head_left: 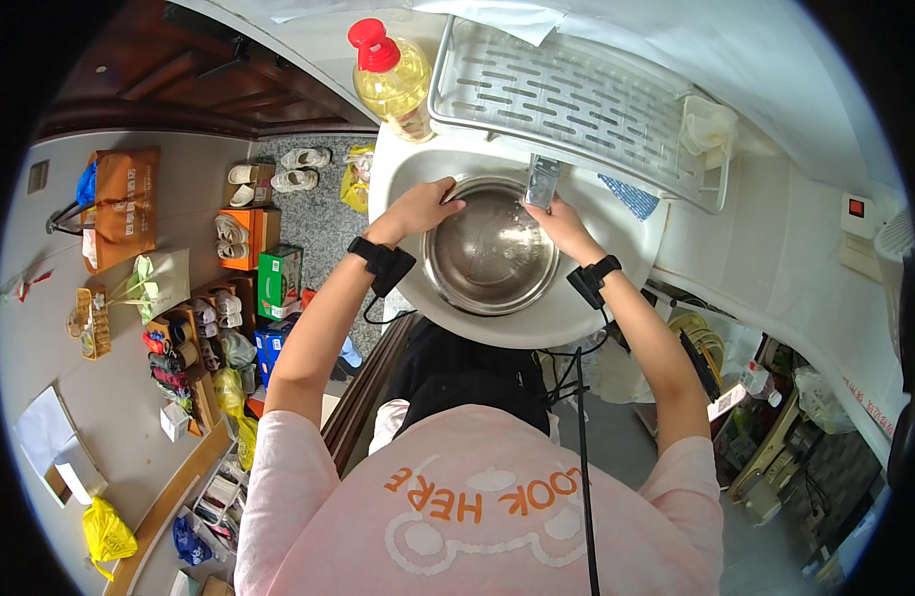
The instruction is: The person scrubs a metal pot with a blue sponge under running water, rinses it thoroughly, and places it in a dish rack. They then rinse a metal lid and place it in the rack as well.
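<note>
A round stainless steel basin (490, 306) sits in the white sink (616, 233) in front of me. Ripples and bright reflections show inside it, as of a little clear water. My left hand (418, 211) is closed on the basin's upper left rim, thumb and fingers pinching the edge. At the upper right rim, my right hand (565, 228) is closed on the edge, just beneath the silver faucet (543, 182); its fingertips are partly hidden. Each wrist carries a black strapped device with a cable.
Behind the sink stand a yellow liquid bottle (393, 84) with a red pump top and a slotted dish rack (567, 84). A blue patterned cloth (628, 197) lies at the sink's right. Shoes on a rack (194, 348) line the left wall; a black cable hangs before me.
</note>
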Tool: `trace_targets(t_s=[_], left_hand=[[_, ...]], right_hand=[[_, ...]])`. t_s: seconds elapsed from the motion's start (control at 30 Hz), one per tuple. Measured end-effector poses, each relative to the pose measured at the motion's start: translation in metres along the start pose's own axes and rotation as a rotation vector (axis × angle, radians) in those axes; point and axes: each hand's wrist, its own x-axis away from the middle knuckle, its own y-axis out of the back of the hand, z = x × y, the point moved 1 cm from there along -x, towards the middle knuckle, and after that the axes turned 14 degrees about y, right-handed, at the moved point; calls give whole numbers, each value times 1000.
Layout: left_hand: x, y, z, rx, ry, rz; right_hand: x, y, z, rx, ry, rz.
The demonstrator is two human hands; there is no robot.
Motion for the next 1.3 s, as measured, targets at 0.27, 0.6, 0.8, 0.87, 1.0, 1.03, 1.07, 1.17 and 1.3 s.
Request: trace_targets(t_s=[0.27,0.6,0.8,0.87,1.0,1.03,1.07,1.17,1.3], left_hand=[[-32,-43,-4,24,38,121],[-40,-72,-65,-118,-308,65],[-44,-81,-70,-115,-422,11],[-51,-86,-59,-102,-385,-49],[-55,-93,-40,-36,-152,-28],[-52,-95,-36,-19,-68,5],[-46,-98,-32,94,21,84],[-27,-111,-19,498,324,359],[-16,-124,-5,573,349,845]], right_hand=[[29,23,13,128,-124,-27],[62,35,4,-48,-303,-11],[77,30,1,-15,-206,-127],[85,32,5,-27,-274,-200],[90,35,12,43,-152,-318],[93,35,14,57,-109,-380],[96,34,17,56,-90,-406],[108,34,25,64,-164,-482],[114,30,39,-23,11,-636]])
